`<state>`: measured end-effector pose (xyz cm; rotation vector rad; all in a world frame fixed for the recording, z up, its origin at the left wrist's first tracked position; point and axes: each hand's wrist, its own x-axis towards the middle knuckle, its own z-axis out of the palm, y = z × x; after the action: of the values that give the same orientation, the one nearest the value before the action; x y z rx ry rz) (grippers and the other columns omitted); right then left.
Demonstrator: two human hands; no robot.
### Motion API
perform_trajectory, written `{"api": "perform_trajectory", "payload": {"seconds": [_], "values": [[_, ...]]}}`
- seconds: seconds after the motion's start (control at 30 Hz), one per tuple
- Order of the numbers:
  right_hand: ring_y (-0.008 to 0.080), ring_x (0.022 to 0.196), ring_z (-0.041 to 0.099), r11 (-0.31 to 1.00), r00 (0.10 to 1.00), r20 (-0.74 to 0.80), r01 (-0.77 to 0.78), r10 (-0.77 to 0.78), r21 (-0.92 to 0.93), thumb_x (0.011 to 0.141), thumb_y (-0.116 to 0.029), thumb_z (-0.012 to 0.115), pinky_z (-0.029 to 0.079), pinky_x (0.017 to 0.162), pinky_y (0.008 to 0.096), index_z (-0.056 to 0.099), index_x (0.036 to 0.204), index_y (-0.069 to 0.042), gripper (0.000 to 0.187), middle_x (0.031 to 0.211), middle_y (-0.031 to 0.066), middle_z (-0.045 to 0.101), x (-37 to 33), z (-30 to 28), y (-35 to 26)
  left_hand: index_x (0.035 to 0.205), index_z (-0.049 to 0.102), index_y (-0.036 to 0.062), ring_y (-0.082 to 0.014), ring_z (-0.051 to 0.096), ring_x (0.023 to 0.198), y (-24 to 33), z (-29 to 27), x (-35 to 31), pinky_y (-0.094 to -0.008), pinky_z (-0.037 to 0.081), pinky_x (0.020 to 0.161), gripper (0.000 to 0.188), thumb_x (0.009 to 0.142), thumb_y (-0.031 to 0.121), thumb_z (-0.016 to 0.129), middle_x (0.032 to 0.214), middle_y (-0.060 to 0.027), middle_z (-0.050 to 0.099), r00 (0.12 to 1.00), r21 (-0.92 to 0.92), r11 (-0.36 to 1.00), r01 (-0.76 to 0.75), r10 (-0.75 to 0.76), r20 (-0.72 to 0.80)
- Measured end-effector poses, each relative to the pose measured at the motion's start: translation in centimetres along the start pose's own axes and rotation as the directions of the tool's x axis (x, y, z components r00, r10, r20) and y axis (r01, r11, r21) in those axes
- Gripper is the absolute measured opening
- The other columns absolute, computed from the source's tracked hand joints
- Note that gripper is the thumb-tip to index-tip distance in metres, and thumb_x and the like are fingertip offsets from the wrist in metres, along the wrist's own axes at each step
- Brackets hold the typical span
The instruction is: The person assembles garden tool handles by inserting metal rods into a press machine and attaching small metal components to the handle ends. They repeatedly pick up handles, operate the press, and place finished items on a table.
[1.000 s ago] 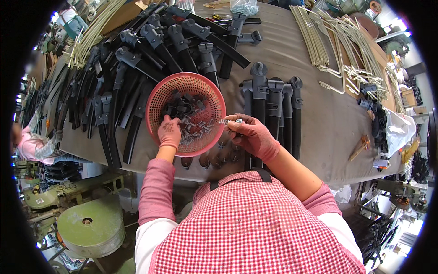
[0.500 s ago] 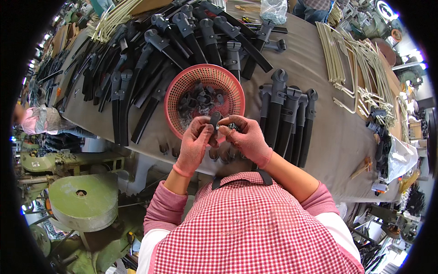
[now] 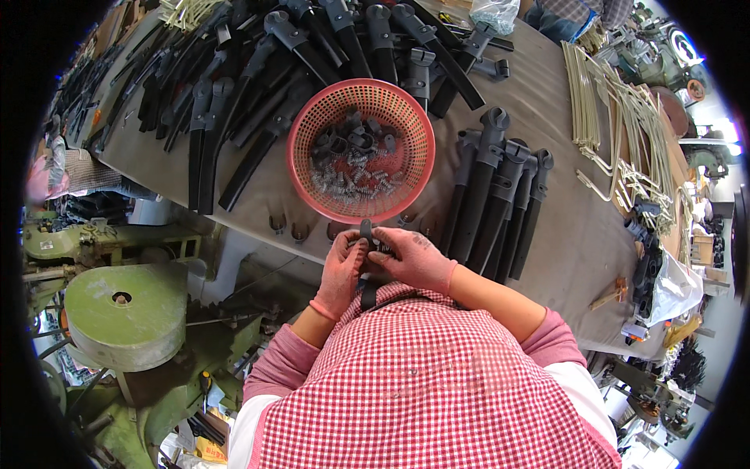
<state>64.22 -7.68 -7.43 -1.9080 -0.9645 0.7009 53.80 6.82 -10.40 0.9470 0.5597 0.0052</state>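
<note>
Both my hands wear pinkish, dirt-stained gloves and meet just in front of my apron, below the near rim of a red-rimmed plastic basket. My left hand is closed on a small dark grey plastic part, whose rounded end sticks up between the fingers. The right hand is pinched against the same part from the other side; whether it holds anything more is hidden. Inside the basket lie several dark grey plastic parts and a heap of small metal springs.
Along the near table edge stand small dark U-shaped pieces. Black tubes with grey heads lie right of the basket, with a larger pile to the left. Bent pale rods lie far right. A green machine stands at lower left.
My hands have drawn back from over the basket's near rim towards my apron, still around the plastic part. Springs seen at my right fingers are now hidden. The view has shifted slightly.
</note>
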Motion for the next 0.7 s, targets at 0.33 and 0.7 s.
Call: {"api": "perform_trajectory", "payload": {"seconds": [0.33, 0.7], "values": [[0.0379, 0.091, 0.067, 0.842, 0.967, 0.033, -0.203, 0.252, -0.500, 0.095, -0.031, 0.054, 0.052, 0.080, 0.0482, 0.058, 0.110, -0.001, 0.033, 0.095, 0.0198, 0.069, 1.6, 2.8, 9.6, 0.112, 0.063, 0.0039, -0.0231, 0.065, 0.075, 0.5, -3.0, 7.0, -0.0352, 0.052, 0.069, 0.021, 0.091, 0.007, 0.062, 0.089, -0.0105, 0.065, 0.834, 0.736, 0.465, -0.493, 0.494, 0.246], [0.0238, 0.086, 0.066, 0.232, 0.768, 0.097, -0.307, 0.633, 0.923, 0.082, 0.004, 0.052, 0.055, 0.064, 0.0342, 0.056, 0.109, 0.001, 0.028, 0.096, 0.0123, 0.064, -0.9, -1.5, 10.1, 0.121, 0.059, 0.0162, -0.0299, 0.069, 0.089, 1.1, 5.1, 22.3, -0.0410, 0.056, 0.074, 0.031, 0.091, 0.015, 0.053, 0.105, -0.0123, 0.064, 0.896, 0.714, -0.653, -0.253, 0.121, 0.428]]}}
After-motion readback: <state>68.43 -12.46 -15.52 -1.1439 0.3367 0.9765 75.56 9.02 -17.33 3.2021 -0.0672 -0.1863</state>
